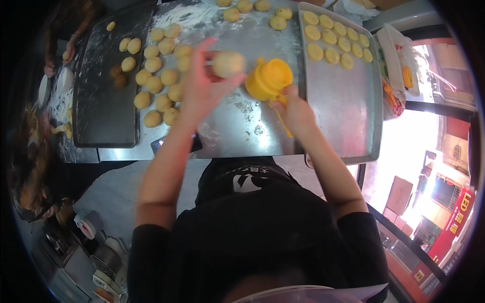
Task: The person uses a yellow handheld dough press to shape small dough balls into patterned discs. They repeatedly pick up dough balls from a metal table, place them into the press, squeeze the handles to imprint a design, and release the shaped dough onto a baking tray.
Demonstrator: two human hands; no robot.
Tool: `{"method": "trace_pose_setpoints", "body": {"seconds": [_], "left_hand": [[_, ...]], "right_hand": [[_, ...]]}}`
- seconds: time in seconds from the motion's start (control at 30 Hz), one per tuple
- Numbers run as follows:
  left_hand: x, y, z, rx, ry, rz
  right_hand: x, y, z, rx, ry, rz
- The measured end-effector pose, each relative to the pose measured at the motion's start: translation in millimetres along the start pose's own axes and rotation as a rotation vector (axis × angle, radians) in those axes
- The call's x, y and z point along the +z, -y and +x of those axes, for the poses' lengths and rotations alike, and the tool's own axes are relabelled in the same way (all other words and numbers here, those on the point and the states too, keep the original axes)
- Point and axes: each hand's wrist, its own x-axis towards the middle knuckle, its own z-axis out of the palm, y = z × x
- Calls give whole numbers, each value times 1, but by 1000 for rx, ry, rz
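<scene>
My left hand (pixel 204 83) is raised over the steel worktop (pixel 227 128), its fingers around a pale yellow dough ball (pixel 229 64); both are blurred. To its right, my right hand (pixel 295 110) grips the handle of a yellow plastic mooncake mould (pixel 269 79), tilted with its round end up. Many filled-looking dough balls (pixel 153 84) lie in a cluster left of and partly behind my left hand. On the metal tray (pixel 341 113) at the right stand rows of pressed, fluted round cakes (pixel 332 56).
A dark baking tray (pixel 106 110) at the left holds several dough balls and brown balls. Near the front edge, a phone (pixel 195 143) lies partly under my left forearm. Another person's hands (pixel 70 51) work at the far left. More dough balls (pixel 244 5) sit at the back by scattered flour.
</scene>
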Motion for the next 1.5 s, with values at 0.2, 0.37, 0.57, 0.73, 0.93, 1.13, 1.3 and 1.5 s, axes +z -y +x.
{"method": "trace_pose_setpoints", "body": {"seconds": [0.2,0.37,0.57,0.73,0.93,1.13,1.3,1.5], "left_hand": [[51,52,-33,317,46,659],[58,81,-44,151,13,442],[78,112,-34,107,-41,456],[81,112,-31,121,-111,472],[79,116,-36,85,-79,471],[84,117,-33,68,-96,421],[76,107,-31,91,-94,442],[79,115,-33,14,-11,406]], "right_hand": [[21,0,-16,-192,-133,-221],[-45,10,9,-136,-152,177],[41,47,91,-600,-456,-207],[34,54,103,-353,-100,-190],[22,77,98,-300,25,-57],[25,68,125,-119,210,209],[22,68,125,-277,-7,-210],[31,64,112,-325,-52,-218]]}}
